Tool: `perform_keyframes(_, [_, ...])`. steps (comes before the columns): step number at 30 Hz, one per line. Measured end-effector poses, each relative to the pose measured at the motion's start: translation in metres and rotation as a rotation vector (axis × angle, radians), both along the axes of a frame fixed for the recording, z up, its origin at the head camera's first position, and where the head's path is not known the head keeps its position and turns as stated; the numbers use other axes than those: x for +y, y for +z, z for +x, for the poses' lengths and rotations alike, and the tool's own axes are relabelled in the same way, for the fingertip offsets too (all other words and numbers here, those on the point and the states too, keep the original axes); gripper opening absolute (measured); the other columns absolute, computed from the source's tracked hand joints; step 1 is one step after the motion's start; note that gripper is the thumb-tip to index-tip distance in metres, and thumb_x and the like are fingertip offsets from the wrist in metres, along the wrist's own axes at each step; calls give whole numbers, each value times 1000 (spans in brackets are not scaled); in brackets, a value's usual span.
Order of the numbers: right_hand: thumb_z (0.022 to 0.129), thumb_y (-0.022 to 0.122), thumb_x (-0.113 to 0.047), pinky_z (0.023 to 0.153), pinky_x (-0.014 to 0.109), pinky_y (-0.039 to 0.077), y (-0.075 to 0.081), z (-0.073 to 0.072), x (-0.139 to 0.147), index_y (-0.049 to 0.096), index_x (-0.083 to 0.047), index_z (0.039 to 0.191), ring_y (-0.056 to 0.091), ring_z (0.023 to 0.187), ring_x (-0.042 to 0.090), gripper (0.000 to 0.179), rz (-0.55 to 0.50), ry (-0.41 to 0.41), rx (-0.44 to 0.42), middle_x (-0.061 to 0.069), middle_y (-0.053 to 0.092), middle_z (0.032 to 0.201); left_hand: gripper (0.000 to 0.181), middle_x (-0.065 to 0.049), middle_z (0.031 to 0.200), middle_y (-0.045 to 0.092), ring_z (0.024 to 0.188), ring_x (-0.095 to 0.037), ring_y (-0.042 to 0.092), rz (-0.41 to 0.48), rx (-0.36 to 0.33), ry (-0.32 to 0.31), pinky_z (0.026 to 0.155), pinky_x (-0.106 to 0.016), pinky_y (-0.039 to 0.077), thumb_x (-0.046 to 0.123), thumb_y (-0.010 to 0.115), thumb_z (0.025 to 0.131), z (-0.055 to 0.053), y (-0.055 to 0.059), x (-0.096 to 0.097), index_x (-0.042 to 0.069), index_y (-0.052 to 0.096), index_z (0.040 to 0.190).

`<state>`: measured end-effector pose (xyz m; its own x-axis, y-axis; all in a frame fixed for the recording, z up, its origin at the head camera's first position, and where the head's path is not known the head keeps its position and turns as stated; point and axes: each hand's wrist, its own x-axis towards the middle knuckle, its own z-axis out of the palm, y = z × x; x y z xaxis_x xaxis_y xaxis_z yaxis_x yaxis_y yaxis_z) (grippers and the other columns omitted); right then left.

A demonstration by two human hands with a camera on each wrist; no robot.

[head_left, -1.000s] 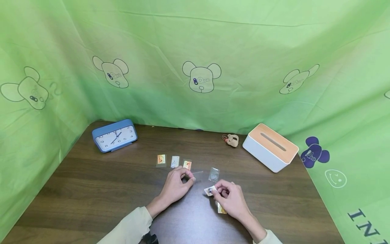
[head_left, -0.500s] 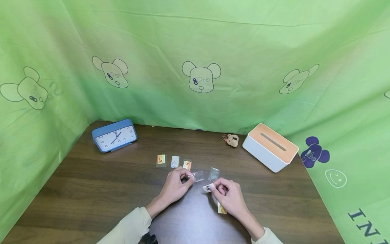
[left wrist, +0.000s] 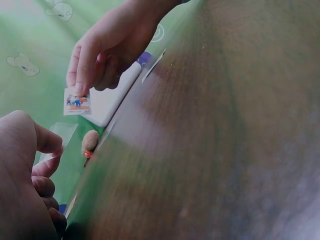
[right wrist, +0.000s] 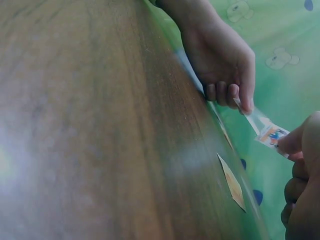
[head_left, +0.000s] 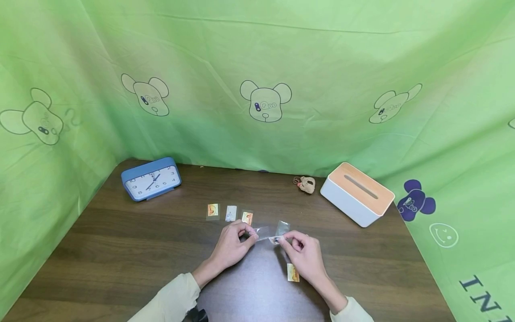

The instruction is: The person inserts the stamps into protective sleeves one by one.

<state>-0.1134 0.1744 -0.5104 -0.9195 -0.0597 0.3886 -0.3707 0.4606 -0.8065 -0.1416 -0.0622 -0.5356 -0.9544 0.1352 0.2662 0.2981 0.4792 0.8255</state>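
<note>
The brown wood-grained table filled the lower half of the head view, its shine brightest at the bottom centre. Pale cuffs came in from the bottom edge, and a yellow card lay flat on the table, low and right of centre. Above it the right hand pinched a small picture card between thumb and finger; across from it the left hand pinched a small clear bag, so that card and bag were close together between the two hands. A second clear bag lay just beyond, and three small cards made a row beyond the left hand. Towards the back stood a blue clock at the left and a white tissue box at the right, with a small tan trinket near the box. Green cloth printed with mouse-like heads hung behind and at both sides. The left wrist view gave what the head view left tiny: coloured figures on the picture card's white-edged face. There a gap showed between card and bag; in the right wrist view their ends seemed to meet, so whether they touched could not be told.
</note>
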Motion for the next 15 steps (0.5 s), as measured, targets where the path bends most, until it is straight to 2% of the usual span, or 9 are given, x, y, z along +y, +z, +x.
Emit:
perform_keyframes(6, [90,88,-2,51,19,28,3,-1,-1,81,-18,85,30,56,-5,19,-62,-27,-73,-14,35,62,18,21,81,55,77,-1,49,1,5,-12,75,-25,44,14,88,87,-1,-1,0,26,76,83])
perform_keyframes(15, [92,87,-3,52,20,29,8,-2,-5,83,-11,87,32,56,-2,11,-145,-64,-139,-11,36,62,21,21,77,47,76,0,46,17,19,-32,72,-26,42,13,89,87,1,-1,0,29,75,82])
